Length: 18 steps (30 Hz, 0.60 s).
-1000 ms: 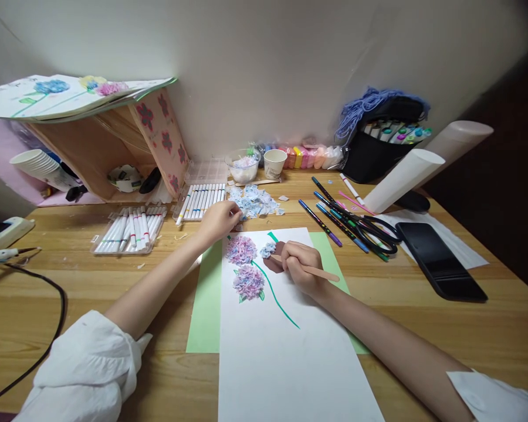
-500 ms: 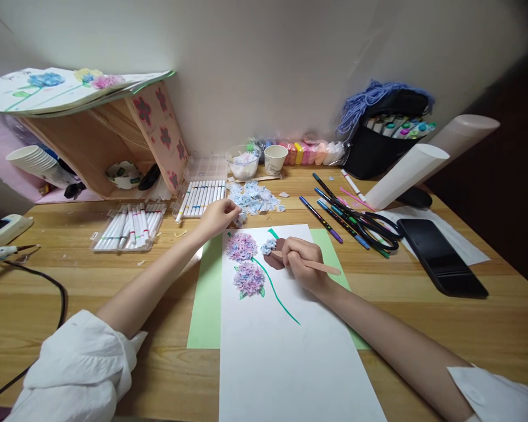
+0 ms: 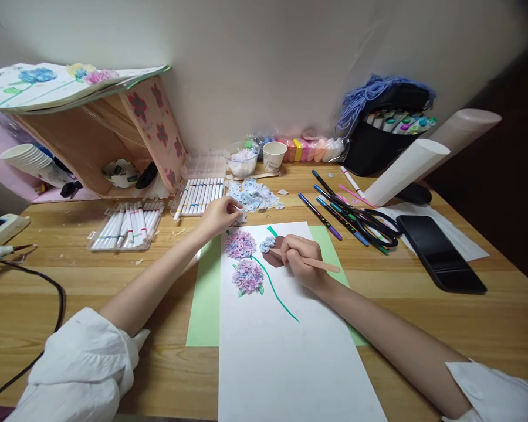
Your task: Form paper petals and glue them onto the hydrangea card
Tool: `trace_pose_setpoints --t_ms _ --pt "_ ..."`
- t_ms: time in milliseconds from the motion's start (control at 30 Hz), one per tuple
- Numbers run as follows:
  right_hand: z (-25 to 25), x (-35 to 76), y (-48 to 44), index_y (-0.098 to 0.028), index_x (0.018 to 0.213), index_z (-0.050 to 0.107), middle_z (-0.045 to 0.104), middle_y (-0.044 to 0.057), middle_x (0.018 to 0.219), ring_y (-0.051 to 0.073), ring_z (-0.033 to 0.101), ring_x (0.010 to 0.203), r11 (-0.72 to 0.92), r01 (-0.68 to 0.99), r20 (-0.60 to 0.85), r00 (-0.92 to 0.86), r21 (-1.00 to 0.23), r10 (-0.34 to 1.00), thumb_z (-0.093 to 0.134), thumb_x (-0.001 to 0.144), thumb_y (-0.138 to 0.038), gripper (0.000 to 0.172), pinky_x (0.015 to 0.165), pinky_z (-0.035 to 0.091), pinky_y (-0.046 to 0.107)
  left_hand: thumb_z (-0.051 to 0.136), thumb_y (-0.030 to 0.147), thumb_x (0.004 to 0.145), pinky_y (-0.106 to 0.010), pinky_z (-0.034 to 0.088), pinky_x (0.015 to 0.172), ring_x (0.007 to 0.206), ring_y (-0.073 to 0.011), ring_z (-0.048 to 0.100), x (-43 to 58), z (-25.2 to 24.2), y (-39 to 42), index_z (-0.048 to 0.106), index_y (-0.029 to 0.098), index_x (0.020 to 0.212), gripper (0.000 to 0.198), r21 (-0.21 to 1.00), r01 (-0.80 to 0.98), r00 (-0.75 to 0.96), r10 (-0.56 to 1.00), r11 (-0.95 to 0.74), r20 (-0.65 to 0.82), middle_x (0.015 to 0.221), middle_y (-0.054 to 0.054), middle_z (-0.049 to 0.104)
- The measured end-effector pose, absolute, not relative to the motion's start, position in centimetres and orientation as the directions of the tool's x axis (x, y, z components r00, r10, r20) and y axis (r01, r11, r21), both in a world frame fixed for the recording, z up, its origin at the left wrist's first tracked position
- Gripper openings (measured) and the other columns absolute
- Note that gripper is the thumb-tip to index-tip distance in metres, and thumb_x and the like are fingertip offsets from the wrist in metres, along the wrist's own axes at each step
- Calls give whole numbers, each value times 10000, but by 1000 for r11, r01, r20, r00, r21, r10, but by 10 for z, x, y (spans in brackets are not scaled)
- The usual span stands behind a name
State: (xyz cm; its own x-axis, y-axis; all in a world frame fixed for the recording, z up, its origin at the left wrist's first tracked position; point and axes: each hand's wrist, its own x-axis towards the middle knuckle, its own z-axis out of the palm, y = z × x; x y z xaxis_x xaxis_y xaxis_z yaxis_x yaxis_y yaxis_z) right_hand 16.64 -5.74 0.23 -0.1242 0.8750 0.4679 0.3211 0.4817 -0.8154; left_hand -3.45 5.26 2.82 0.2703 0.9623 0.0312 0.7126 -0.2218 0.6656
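Two hands at work over white paper (image 3: pixel 286 357) lying on a green sheet (image 3: pixel 205 299) on the table (image 3: pixel 422 316). Right hand (image 3: pixel 303 261): grip closed around a wooden stick (image 3: pixel 323 265), pencil fashion. Stick's long axis runs nearly level across the view; free end points right and slightly toward the person, working tip points left, at the brown patch (image 3: pixel 273 257) on the paper. Tip itself partly hidden by fingers. A small pale-blue tuft (image 3: pixel 267 244) sits just beside the patch.

Left hand (image 3: pixel 220 215): fingertips pinched narrow on a small paper scrap (image 3: pixel 239 217), at the top left corner of the paper, just beside the scrap pile (image 3: pixel 253 196).

On the paper: two pink-blue tufted flowers (image 3: pixel 244 261), one above the other, and a green stem line (image 3: pixel 277 296) running down to the right.

Marker trays (image 3: pixel 127 225) lie left of the pile. Pens (image 3: pixel 334 214) and scissors (image 3: pixel 378 225) lie to the right, a phone (image 3: pixel 440 253) further right.
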Motion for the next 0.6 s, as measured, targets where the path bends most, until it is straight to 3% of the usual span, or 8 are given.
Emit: trace_pose_setpoints --t_ms 200,400,600 --pt "1 167 -57 -208 510 379 436 -14 508 125 419 498 500 321 488 -123 -805 864 362 733 -115 242 498 312 261 645 236 683 -292 504 707 745 -172 637 -37 34 53 623 144 840 184 767 581 246 957 -272 154 799 -59 673" --pt "-1 167 -58 -212 516 367 432 -14 524 128 422 509 472 278 460 -111 -836 881 361 733 -123 235 507 318 264 714 251 610 -281 501 699 706 -150 621 -36 41 56 613 119 845 288 916 379 202 977 -136 61 730 -39 647" --pt "-1 167 -58 -212 516 371 443 -11 522 132 429 518 467 299 455 -111 -832 883 364 733 -122 234 517 324 269 680 221 615 -287 489 733 734 -153 627 -36 46 55 624 136 885 289 934 322 185 978 -153 96 724 -20 658"
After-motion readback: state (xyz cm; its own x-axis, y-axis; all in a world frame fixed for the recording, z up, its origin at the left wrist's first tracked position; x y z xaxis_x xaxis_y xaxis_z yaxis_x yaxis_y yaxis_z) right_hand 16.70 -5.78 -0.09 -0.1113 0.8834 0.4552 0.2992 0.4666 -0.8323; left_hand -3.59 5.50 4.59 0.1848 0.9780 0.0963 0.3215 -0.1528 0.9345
